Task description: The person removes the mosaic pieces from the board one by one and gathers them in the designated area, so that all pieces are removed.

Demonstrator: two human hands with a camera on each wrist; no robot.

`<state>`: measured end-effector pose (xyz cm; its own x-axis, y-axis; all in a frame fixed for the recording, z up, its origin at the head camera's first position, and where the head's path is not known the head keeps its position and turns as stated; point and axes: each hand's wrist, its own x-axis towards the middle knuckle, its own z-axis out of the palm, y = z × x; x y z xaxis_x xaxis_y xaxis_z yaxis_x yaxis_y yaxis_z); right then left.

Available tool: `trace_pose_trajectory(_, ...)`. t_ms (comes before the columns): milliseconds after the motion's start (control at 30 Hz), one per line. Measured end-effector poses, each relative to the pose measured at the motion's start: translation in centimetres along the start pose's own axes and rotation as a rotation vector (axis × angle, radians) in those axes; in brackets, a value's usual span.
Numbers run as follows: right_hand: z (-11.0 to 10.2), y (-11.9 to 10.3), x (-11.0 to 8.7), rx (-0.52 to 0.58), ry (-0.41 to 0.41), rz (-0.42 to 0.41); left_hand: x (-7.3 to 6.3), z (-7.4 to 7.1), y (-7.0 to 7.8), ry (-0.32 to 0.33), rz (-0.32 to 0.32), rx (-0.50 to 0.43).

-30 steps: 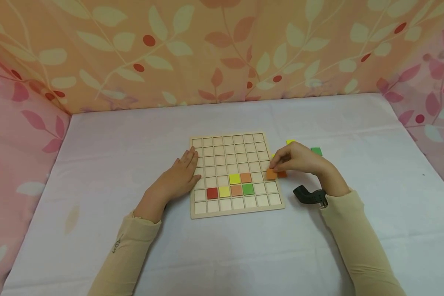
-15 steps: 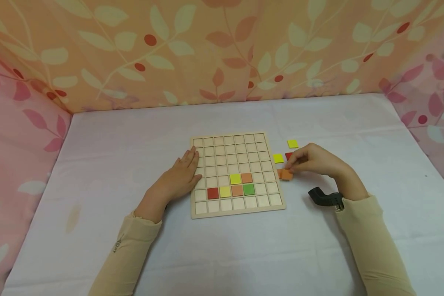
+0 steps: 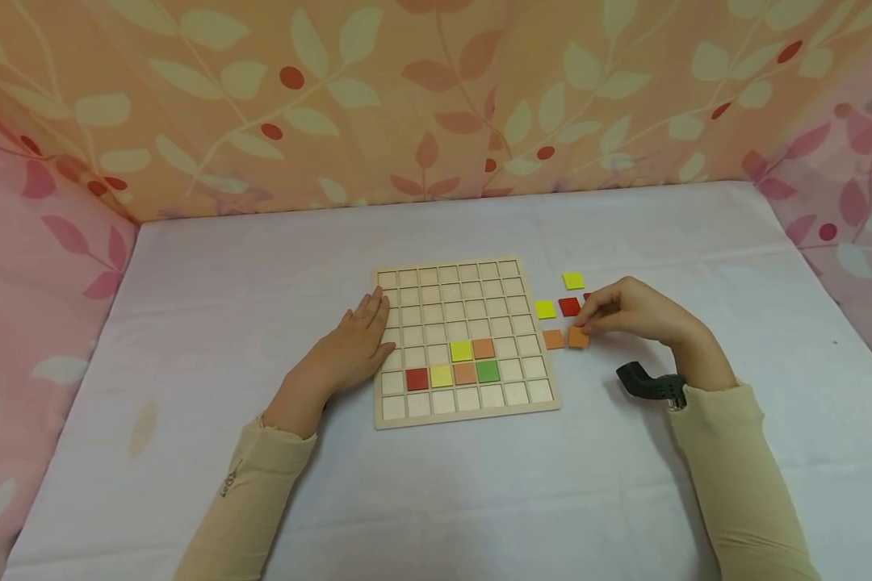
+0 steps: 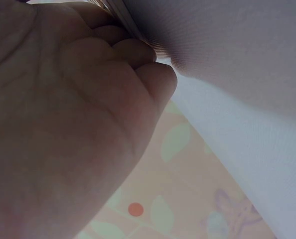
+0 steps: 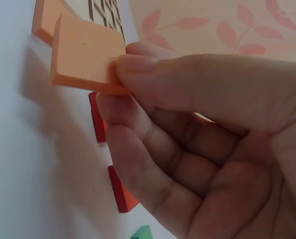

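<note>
Right of center in the head view, your right hand (image 3: 635, 311) pinching an orange tile (image 3: 577, 339) between thumb and fingers, second orange tile (image 3: 554, 340) just left, mid-frame grid board (image 3: 454, 311), your left hand (image 3: 347, 347) straight-fingered on its left edge.

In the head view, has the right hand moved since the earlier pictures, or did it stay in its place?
Yes. The right hand, pinching an orange tile, has moved to the right, away from the wooden board.
</note>
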<state>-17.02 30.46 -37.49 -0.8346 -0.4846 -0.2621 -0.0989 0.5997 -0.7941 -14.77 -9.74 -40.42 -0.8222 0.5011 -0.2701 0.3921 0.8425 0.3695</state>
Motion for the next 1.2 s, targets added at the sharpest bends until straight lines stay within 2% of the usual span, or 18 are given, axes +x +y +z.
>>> trace_pose_trajectory(133, -0.08, 0.47, 0.16, -0.040, 0.007, 0.013, 0.03, 0.03, -0.07, -0.011, -0.006, -0.003)
trace_pose_trajectory(367, -0.08, 0.89, 0.41, -0.135, 0.029, -0.012, 0.11, 0.13, -0.17, -0.014, -0.009, -0.009)
trace_pose_trajectory(700, 0.01, 0.94, 0.53, -0.201, 0.031, -0.017, 0.13, 0.04, -0.08, -0.012, -0.009, -0.005)
trace_pose_trajectory(1200, -0.13, 1.00, 0.44, -0.179, 0.029, 0.016, 0.27, 0.06, -0.09, -0.012, -0.012, -0.001)
